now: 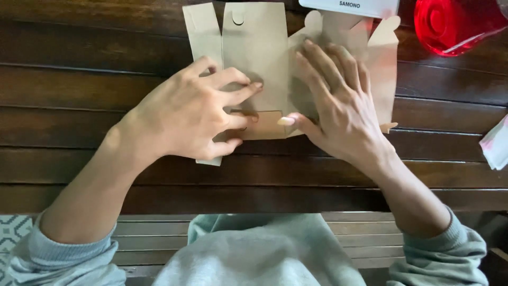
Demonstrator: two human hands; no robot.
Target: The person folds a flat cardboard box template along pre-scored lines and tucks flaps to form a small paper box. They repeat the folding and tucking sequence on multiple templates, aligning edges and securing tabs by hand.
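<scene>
Single head view, looking steeply down, close over dark slatted table (79,79)

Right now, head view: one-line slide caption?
Left hand and right hand press a flat brown cardboard box blank on a dark slatted wooden table.
</scene>
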